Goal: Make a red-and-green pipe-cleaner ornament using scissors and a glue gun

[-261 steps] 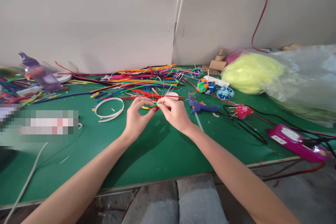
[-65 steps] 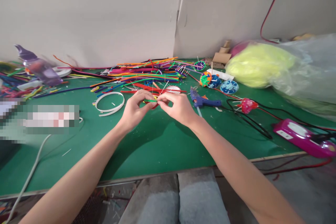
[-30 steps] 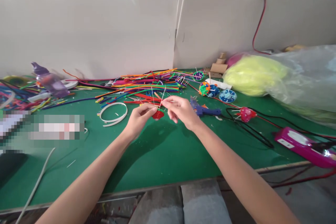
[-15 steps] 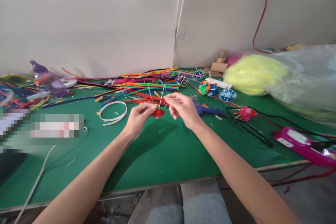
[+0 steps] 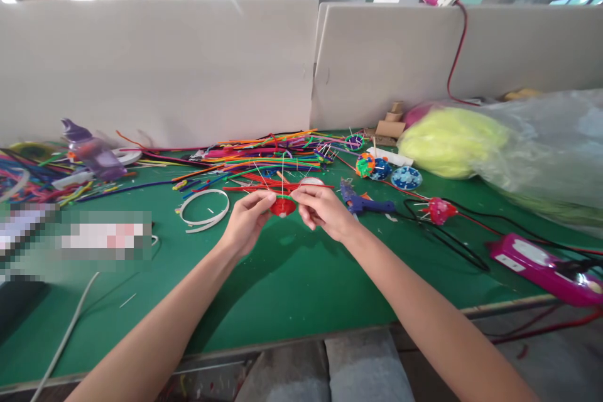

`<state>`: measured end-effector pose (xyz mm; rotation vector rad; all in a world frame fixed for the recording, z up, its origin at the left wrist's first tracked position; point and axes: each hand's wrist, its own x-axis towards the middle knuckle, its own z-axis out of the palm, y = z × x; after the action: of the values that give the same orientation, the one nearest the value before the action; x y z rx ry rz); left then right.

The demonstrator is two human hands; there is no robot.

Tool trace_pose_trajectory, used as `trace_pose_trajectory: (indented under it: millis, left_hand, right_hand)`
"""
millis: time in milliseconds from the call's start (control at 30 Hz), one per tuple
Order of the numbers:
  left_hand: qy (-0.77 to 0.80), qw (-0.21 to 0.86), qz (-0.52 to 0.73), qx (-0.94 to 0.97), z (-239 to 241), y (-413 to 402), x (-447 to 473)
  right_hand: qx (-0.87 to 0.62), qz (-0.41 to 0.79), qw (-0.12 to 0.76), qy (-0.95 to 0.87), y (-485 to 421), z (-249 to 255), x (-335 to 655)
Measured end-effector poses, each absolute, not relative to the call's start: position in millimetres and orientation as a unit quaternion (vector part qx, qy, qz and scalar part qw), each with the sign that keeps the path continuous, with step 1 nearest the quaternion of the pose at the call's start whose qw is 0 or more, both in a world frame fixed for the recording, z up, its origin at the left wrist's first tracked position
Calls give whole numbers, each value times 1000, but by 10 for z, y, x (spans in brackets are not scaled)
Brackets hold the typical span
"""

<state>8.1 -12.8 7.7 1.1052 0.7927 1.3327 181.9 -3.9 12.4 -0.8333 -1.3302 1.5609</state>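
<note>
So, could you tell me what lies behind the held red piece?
Behind the red piece, heaped coloured pipe cleaners; the left hand and right hand cover their near edge.

Craft supplies crowded a green surface [image 5: 282,289] backed by cardboard dividers [image 5: 164,69].
Coloured pipe cleaners [image 5: 264,157] lay heaped near the dividers, a white band [image 5: 205,217] at their front left and a blue glue gun [image 5: 362,203] to their right; a purple bottle [image 5: 92,154] lay far left, a pink power strip [image 5: 537,260] far right.

Red ornament [image 5: 283,206] partly behind fingers [image 5: 264,200].
</note>
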Motion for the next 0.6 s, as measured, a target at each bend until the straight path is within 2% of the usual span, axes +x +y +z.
trace_pose_trajectory:
  millis: [100,300,600]
  left_hand:
    - [339,582,566,475,76,-123,76]
    - [340,595,585,434,105,-105,59]
    - [340,624,548,441,96,-116,49]
  right_hand:
    - [-337,632,448,-535,-38,131,1825]
    - [-342,641,382,-572,-25,133,1859]
    - [-328,630,437,-552,-32,130,1867]
